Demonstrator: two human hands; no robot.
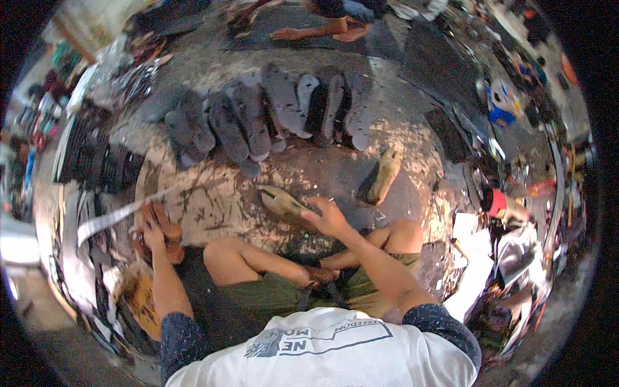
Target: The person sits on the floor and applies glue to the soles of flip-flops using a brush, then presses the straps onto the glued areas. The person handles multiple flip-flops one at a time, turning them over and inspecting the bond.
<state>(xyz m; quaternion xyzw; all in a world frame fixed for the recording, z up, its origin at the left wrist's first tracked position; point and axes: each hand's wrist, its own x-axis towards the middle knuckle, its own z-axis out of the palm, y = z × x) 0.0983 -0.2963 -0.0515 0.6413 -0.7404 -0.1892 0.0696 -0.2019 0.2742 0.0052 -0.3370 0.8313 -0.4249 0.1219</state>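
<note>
My right hand is closed round the near end of a yellowish shoe last. The last lies low over the worn ground, in front of my crossed legs. A second shoe last rests farther right, with a dark underside. To the left, my left hand has its fingers bent over a brown sandal-like piece, one of a small brown group. The exact shape of that piece is partly hidden by the hand.
Several dark grey soles lie in a row ahead. A stack of black ridged pieces stands left. Dark sheets spread at the far right, near a red container. Across from me, another person's hand rests on a dark mat.
</note>
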